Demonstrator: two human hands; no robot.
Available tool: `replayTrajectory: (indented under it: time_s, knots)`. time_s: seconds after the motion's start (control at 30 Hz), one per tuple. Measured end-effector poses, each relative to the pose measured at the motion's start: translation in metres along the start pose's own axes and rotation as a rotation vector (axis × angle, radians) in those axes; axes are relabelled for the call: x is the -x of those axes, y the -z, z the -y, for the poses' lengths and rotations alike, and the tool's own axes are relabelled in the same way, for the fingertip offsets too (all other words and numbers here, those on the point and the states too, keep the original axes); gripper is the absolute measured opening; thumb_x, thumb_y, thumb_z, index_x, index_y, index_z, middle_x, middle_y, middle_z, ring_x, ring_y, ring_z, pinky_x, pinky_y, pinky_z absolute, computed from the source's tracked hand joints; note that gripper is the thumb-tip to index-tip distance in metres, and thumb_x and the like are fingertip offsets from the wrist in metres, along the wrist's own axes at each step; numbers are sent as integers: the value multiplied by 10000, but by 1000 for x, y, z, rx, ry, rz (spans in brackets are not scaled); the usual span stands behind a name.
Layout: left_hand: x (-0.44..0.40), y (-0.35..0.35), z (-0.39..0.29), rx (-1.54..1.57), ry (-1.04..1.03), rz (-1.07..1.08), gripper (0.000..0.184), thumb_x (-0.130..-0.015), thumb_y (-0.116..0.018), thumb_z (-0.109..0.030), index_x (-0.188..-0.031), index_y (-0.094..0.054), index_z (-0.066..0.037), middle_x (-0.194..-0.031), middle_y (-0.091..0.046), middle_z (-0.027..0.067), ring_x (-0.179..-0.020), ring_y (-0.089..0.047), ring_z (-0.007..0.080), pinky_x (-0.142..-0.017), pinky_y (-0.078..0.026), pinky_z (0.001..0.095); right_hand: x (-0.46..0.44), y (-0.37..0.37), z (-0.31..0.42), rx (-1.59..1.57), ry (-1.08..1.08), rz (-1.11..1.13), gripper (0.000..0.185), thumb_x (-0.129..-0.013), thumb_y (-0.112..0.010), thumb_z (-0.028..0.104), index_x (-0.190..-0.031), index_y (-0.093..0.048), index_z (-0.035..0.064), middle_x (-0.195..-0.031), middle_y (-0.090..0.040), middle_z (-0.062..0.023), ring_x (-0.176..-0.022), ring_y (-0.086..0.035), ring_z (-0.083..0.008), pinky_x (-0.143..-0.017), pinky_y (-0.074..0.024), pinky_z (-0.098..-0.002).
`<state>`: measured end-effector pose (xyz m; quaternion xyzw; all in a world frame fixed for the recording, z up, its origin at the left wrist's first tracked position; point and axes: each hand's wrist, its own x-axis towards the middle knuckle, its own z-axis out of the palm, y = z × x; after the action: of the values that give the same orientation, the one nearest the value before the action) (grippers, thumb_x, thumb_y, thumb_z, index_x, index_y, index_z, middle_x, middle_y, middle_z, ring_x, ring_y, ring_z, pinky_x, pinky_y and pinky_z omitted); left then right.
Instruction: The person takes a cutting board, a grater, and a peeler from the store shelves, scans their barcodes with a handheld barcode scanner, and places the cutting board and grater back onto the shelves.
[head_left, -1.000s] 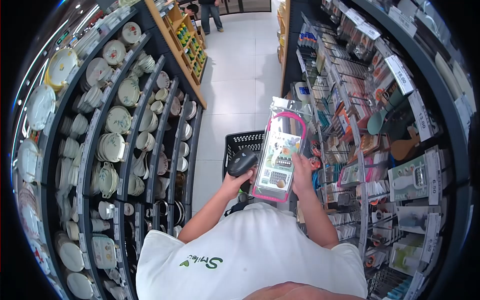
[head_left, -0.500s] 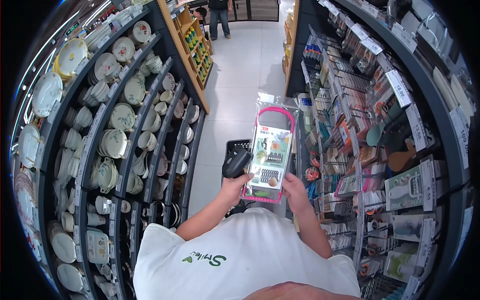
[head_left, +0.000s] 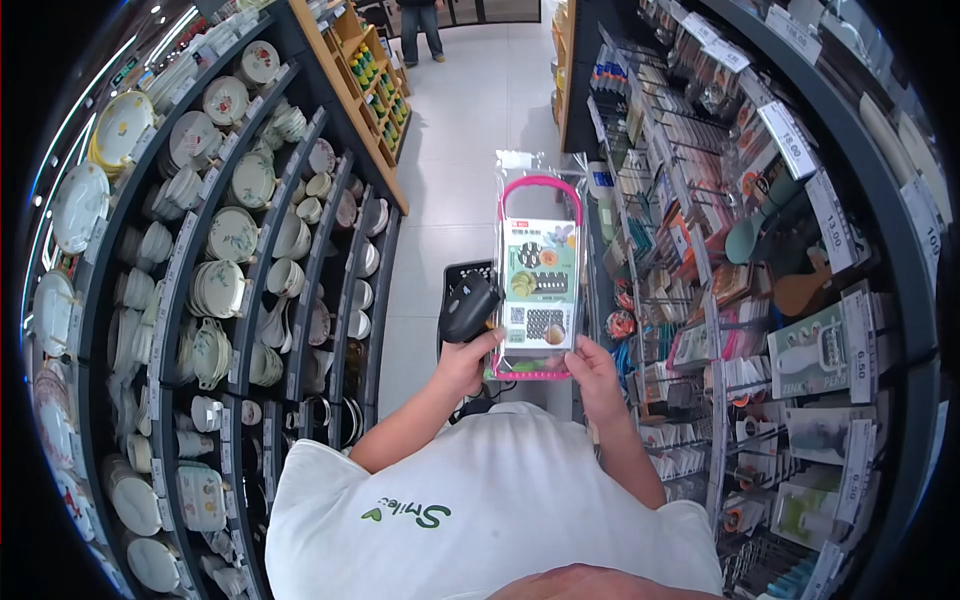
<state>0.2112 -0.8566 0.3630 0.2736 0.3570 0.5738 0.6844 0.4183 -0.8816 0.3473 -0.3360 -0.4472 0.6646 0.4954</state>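
A pink-framed grater [head_left: 541, 275] in clear plastic packaging with a printed card stands nearly upright in front of my chest. My right hand [head_left: 594, 374] pinches its lower right corner. My left hand [head_left: 466, 362] is closed around a black handheld device [head_left: 468, 307], and its thumb touches the lower left edge of the package. Behind the device and package, a black basket [head_left: 456, 275] is partly hidden.
Shelves of plates and bowls [head_left: 232, 235] line the left side. On the right hang packaged kitchen tools [head_left: 815, 358] with price tags. A person [head_left: 420, 30] stands at the aisle's far end, near a wooden rack [head_left: 366, 80].
The package has turned from a tilt to nearly upright and shifted left. My left thumb has come onto its edge, and my right hand has moved to its lower corner.
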Motion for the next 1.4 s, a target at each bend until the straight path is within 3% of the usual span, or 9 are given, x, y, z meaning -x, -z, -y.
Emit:
replayTrajectory:
  time_s: [0.23, 0.7, 1.03, 1.1, 1.2, 1.4]
  knots:
    - [-8, 10, 8, 44, -11, 55, 426, -786, -575, 22, -1202, -489, 0, -1138, -583, 130, -1030, -592, 228, -881, -499, 381, -1, 1, 6, -27, 30, 0, 296, -949, -431, 74, -1210, -499, -48, -999, -642, -76, -939, -598, -111, -864, -454, -259]
    - [-8, -1, -5, 223, -9, 170, 452, -819, -557, -42, -1250, -448, 39, -1153, -588, 178, -1014, -618, 272, -875, -516, 414, -5, -4, 14, -169, 69, 59, 337, -955, -441, 93, -1261, -456, -46, -1114, -614, -104, -984, -616, -165, -892, -473, -301]
    - [-1, -5, -13, 195, -41, 274, 388, -820, -556, -52, -1195, -474, -1, -1139, -582, 145, -1051, -589, 253, -923, -473, 400, -3, -5, 11, -244, 80, 48, 316, -955, -457, 120, -1219, -503, -49, -1048, -636, -92, -969, -611, -152, -896, -457, -299]
    - [-2, 0, -9, 196, -45, 281, 387, -820, -555, -53, -1194, -472, -3, -1139, -582, 144, -1055, -587, 254, -929, -468, 403, -3, -1, 8, -264, 82, 107, 352, -949, -491, 133, -1258, -465, -35, -1134, -612, -108, -1001, -616, -168, -911, -464, -313]
    - [0, -4, -14, 211, -27, 277, 385, -810, -560, -27, -1186, -486, -1, -1130, -588, 136, -1048, -590, 242, -923, -472, 394, -1, -8, 15, -249, 80, 54, 317, -955, -464, 123, -1215, -504, -53, -1036, -641, -94, -964, -611, -153, -897, -455, -300]
    - [1, -4, -16, 223, -2, 271, 381, -799, -563, -2, -1175, -504, 0, -1118, -594, 130, -1036, -594, 229, -911, -481, 383, 1, -8, 15, -209, 92, 63, 319, -954, -456, 109, -1228, -498, -50, -1060, -639, -102, -974, -612, -154, -905, -451, -300]
